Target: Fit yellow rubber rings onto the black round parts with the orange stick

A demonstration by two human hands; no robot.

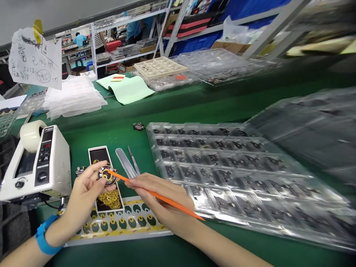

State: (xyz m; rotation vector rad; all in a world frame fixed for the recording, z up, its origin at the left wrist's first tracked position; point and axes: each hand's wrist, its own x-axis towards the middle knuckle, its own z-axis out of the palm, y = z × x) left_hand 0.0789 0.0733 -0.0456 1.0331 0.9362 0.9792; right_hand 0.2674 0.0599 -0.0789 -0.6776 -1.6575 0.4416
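Note:
Pinched in my left hand (88, 185) is a small round watch-like part (107, 175) with a yellow piece on its face. My right hand (158, 194) grips a thin orange stick (169, 202), its tip touching or very near that face. Below the part stands a narrow white-edged box (121, 205) that holds a heap of yellow rings (110, 200). Under my hands lies a sheet of yellow and dark green stickers (122, 223). Metal tweezers (134, 160) and a clear flat strip (125, 163) rest just beyond my right hand.
A white tape dispenser (52, 163) stands at left. On the right, a large clear compartment tray (205, 163) holds many dark parts. One loose round part (138, 126) lies on the green mat. Papers (129, 89) and a cream tray (160, 67) sit on the rear ledge.

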